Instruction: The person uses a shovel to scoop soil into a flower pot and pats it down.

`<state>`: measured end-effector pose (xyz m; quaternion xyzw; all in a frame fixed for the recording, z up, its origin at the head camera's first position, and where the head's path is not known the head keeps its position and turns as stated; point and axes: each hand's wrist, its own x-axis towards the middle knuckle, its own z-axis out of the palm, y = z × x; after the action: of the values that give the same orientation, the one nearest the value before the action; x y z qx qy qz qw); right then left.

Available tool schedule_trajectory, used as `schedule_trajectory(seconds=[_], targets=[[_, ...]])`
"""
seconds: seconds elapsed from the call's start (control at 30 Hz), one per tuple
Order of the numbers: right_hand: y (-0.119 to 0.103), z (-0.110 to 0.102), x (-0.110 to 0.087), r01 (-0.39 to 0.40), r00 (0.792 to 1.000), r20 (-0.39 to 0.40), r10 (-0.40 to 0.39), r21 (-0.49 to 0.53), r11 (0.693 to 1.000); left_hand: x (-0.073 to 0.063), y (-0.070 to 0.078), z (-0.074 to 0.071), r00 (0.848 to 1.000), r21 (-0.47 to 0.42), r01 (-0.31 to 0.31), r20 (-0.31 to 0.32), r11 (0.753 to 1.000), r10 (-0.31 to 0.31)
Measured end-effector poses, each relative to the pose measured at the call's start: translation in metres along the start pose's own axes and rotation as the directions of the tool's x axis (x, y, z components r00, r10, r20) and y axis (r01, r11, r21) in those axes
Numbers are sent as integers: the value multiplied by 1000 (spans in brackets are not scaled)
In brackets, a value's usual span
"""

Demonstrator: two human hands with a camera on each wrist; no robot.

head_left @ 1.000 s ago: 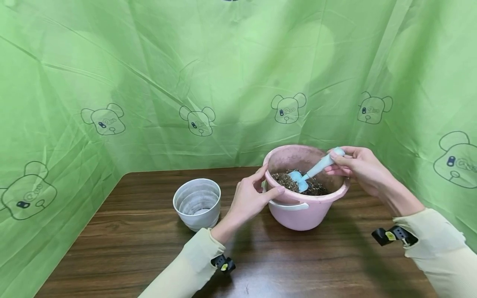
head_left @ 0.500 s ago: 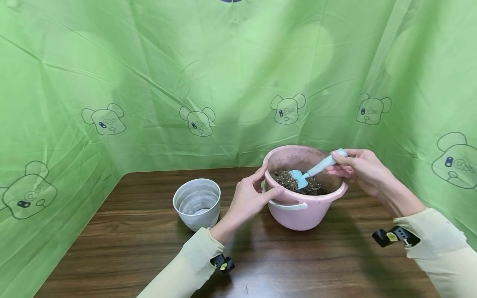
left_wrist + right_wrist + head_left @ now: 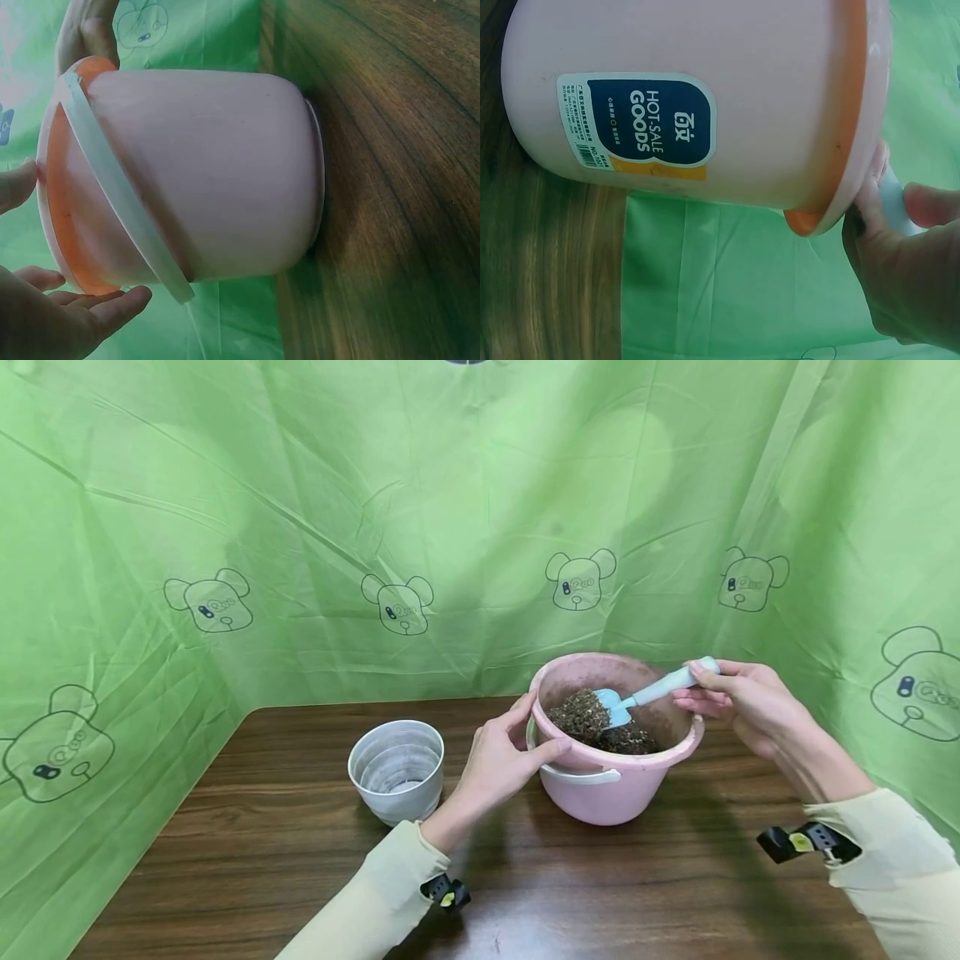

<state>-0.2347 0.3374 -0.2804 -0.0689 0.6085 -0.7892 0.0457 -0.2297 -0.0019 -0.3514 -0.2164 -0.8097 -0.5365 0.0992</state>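
Note:
A pink bucket point(image 3: 600, 789) with dark soil point(image 3: 630, 740) inside stands upright right of the middle of the table. My left hand point(image 3: 502, 747) holds its left rim, thumb at the front and fingers farther back; the left wrist view shows the thumb and fingers spread about the rim. My right hand point(image 3: 738, 697) grips the pale blue handle of a small hand trowel point(image 3: 660, 687) over the right rim. The trowel's blade lies inside the bucket, tilted down to the left, with a heap of brown soil point(image 3: 581, 714) at its front that hides the tip.
A whitish, ribbed plant pot point(image 3: 397, 768) stands to the left of the bucket, close by my left wrist. The bucket's white carrying handle point(image 3: 124, 187) hangs down its side. A green cloth point(image 3: 480, 527) walls in the wooden table point(image 3: 247, 843) at the back and both sides.
My right hand has drawn the trowel a little to the right. Its blade has risen, and more soil is heaped before it. The left hand and bucket have hardly moved.

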Motion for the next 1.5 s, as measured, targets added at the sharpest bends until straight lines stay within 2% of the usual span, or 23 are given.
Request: schedule_trajectory(seconds=[0.3,0.77,1.03,1.5], targets=[[-5,-7,-4,22,1000,-15,-20,89,996,2,3,-6,998,-23,-58,-5,998,58],[-17,0,-6,43,999,-22,-39,192,981,1,9,-25,1000,32,17,-10,999,-16],[-22,14,-3,42,999,-25,-38,175,984,-1,11,-41,1000,12,7,-26,1000,-7],[-18,53,7,35,999,9,-37,165,986,-14,7,-77,998,-8,17,-65,1000,-17]])
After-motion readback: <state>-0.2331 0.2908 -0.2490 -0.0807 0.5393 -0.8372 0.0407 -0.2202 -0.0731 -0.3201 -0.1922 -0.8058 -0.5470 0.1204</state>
